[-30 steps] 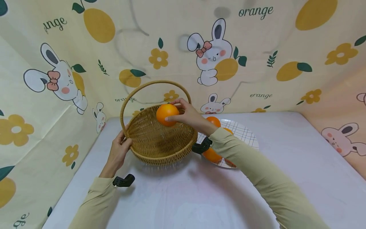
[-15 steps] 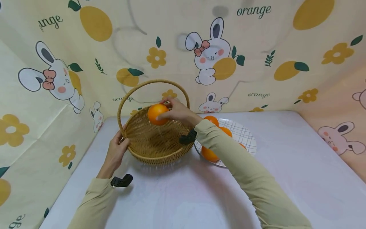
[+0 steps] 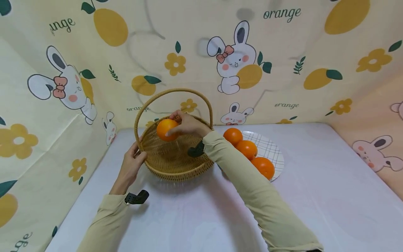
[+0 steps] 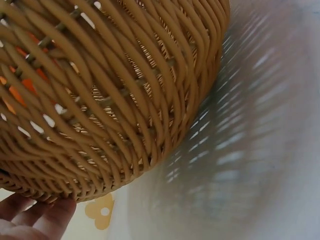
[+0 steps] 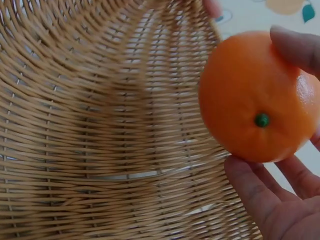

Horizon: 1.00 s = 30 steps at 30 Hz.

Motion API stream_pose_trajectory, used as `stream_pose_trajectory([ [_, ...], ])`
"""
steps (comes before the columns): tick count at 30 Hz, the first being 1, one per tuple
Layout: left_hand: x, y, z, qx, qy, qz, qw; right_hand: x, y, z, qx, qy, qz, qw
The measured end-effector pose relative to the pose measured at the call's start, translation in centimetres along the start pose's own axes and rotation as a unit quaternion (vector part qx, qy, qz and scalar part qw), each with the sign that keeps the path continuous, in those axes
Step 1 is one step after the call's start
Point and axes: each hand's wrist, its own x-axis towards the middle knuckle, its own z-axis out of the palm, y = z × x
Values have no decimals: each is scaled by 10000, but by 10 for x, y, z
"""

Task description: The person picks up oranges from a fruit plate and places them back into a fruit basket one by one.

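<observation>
A wicker basket (image 3: 176, 168) with a tall hoop handle (image 3: 176, 90) stands tilted on the table, its hollow facing me. My left hand (image 3: 128, 168) grips the rim at its left side; in the left wrist view those fingers (image 4: 55, 215) press at the basket's woven edge. My right hand (image 3: 189, 125) holds an orange (image 3: 167, 130) over the basket's opening, thumb on one side and fingers on the other. Close up in the right wrist view, the orange (image 5: 257, 97) shows a small green stem end, with the bare woven interior (image 5: 100, 130) beside it.
Right of the basket lies a white plate (image 3: 269, 147) with a grid pattern, partly hidden by my right sleeve. Several oranges, among them one at the front (image 3: 263, 168), sit on it. A printed cloth (image 3: 195, 70) hangs behind the white table (image 3: 189, 217).
My right hand has carried the orange leftward and slightly down, farther over the basket. More oranges on the plate show beside the sleeve. My left hand keeps its grip on the rim.
</observation>
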Motion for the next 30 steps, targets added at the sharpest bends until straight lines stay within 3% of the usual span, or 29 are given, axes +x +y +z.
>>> stream_pose_trajectory([
  [4,2,1,2,46,-51,109,9999,4,9,4,-1,-23,77,10000],
  [14,2,-3,3,172,-61,252,9995,11,30,10,-64,-214,795,9966],
  [18,0,-3,3,50,-98,289,9995,11,35,12,-182,-371,942,9947],
  [30,0,-4,-1,263,-36,219,9994,14,43,16,-212,-649,1168,9908],
])
